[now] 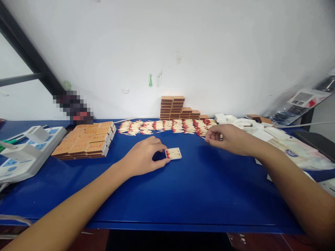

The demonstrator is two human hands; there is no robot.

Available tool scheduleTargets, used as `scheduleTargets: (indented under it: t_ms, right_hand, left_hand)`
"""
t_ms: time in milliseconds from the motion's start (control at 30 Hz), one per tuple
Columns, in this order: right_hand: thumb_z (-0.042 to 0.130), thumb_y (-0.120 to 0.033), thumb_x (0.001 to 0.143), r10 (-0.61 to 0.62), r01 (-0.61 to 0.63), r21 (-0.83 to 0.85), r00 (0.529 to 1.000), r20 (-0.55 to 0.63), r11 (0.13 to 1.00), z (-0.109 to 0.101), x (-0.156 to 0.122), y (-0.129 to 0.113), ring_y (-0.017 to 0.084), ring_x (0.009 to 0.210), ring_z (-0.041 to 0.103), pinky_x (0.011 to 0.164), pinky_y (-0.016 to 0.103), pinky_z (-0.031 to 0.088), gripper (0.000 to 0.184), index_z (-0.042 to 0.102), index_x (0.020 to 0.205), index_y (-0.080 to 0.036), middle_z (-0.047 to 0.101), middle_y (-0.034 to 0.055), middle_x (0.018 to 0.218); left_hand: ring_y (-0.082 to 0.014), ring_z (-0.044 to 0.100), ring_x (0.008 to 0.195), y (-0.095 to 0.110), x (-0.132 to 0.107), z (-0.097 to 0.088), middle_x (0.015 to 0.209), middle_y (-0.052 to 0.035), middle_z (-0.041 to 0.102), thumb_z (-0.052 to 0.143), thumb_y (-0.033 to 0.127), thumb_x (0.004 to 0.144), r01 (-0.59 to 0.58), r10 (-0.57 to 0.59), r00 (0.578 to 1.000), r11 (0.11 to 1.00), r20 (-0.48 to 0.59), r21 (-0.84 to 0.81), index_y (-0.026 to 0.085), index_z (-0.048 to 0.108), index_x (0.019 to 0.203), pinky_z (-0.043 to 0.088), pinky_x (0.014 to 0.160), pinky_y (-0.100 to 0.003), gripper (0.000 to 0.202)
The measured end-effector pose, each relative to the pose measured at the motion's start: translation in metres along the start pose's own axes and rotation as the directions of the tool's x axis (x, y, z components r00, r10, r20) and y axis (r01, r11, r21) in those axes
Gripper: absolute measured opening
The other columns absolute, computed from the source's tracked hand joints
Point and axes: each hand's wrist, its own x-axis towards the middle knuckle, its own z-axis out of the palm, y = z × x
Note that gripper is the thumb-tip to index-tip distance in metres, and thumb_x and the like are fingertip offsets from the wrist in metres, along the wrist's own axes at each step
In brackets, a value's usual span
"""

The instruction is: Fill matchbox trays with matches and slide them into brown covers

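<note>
My left hand (146,157) grips the left end of a small white matchbox tray (176,158) between thumb and fingers. Red-headed matches (173,153) lie side by side in that tray, heads toward the hand. Off to the right, my right hand (220,137) is closed in a pinch at the right end of a long row of loose matches (167,126). A match end pokes out at its fingertips; how many matches it holds is hidden.
Orange matchboxes (83,141) are stacked at left, beside a white power strip (39,157). More matchboxes (171,108) rise in steps against the wall. White empty trays (259,130) lie heaped at right, near a plastic bag (309,151) and a black object (318,139).
</note>
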Motion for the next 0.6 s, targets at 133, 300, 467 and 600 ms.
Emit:
scheduleTargets:
  t_ms: [133,300,467,600]
  right_hand:
    - [0.067,-0.036,0.089,0.082,-0.081,-0.076,0.997,0.005,0.994,-0.008,-0.003,0.017,0.019,0.064,0.063,0.061,0.032,0.043,0.018,0.072,0.079,-0.022,0.073,0.0055,0.073]
    - [0.073,-0.028,0.079,0.204,-0.191,-0.117,0.974,0.104,0.975,-0.017,-0.004,0.051,0.021,0.064,0.065,0.059,0.033,0.045,0.007,0.077,0.08,-0.023,0.076,0.0053,0.074]
    - [0.071,-0.04,0.085,0.147,-0.138,-0.11,0.986,0.08,0.984,-0.011,0.0,0.048,0.019,0.061,0.061,0.057,0.032,0.041,0.018,0.078,0.085,-0.022,0.072,0.0042,0.069]
    - [0.071,-0.045,0.087,0.15,-0.143,-0.102,0.986,0.066,0.984,-0.007,0.003,0.048,0.018,0.06,0.059,0.058,0.032,0.039,0.024,0.078,0.087,-0.022,0.071,0.0035,0.068]
  left_hand:
    - [-0.0251,0.067,0.099,-0.001,-0.001,0.001,0.103,-0.0076,0.073,0.072,0.04,0.099,-0.004,0.004,1.0,1.0,0.003,0.007,0.02,0.076,0.118,0.055,0.086,-0.039,0.028]
    - [-0.0248,0.067,0.099,-0.001,0.0,0.001,0.102,-0.0071,0.073,0.073,0.04,0.099,-0.012,0.012,1.0,1.0,0.012,0.002,0.02,0.076,0.119,0.055,0.085,-0.039,0.029]
    - [-0.0253,0.067,0.098,0.0,0.0,-0.001,0.102,-0.0072,0.073,0.073,0.039,0.099,-0.007,0.006,1.0,1.0,0.007,0.017,0.019,0.076,0.118,0.054,0.083,-0.039,0.029]
    - [-0.025,0.067,0.098,0.0,0.0,-0.001,0.102,-0.0073,0.073,0.074,0.038,0.098,-0.008,0.008,1.0,1.0,0.009,0.016,0.018,0.076,0.118,0.054,0.083,-0.039,0.028]
